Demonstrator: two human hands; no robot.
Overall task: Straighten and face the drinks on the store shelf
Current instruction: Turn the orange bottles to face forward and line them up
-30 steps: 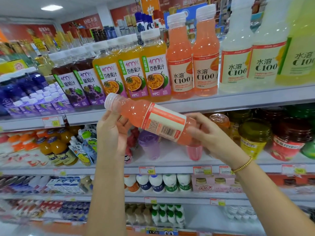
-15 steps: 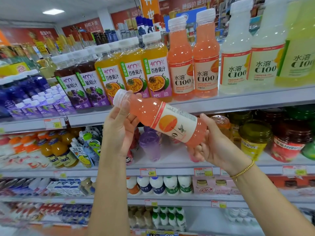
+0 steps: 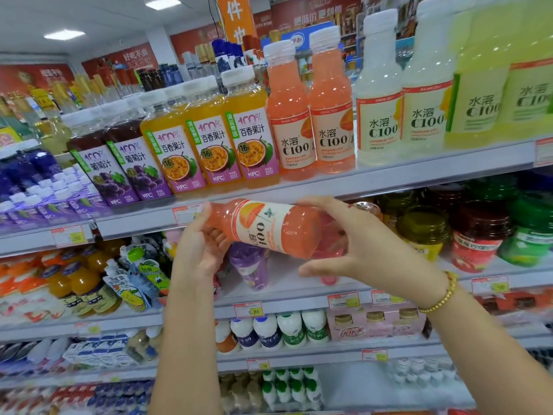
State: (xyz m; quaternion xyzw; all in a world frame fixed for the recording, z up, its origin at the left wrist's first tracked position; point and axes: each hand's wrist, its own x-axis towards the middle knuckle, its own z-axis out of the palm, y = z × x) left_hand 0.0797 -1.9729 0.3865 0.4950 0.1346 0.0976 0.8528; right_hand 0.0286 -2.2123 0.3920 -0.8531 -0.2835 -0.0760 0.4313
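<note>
A pink C100 bottle (image 3: 269,227) lies nearly flat in front of the top shelf's edge (image 3: 389,178), its front label showing. My left hand (image 3: 199,250) wraps round its neck, hiding the cap. My right hand (image 3: 359,250) cups its base, fingers over the top and thumb underneath. On the shelf above stand two upright pink C100 bottles (image 3: 311,115), their labels facing out.
Passion-fruit juice bottles (image 3: 209,136) and grape juice bottles (image 3: 116,163) stand left of the pink ones; pale C100 bottles (image 3: 401,94) stand to the right. Below are jars (image 3: 478,235), a purple cup (image 3: 250,265), pouches (image 3: 140,280) and yoghurt bottles (image 3: 281,330).
The bottle has turned in my hands from barcode side to front label. It has levelled out and moved slightly right, and my left hand now covers the cap.
</note>
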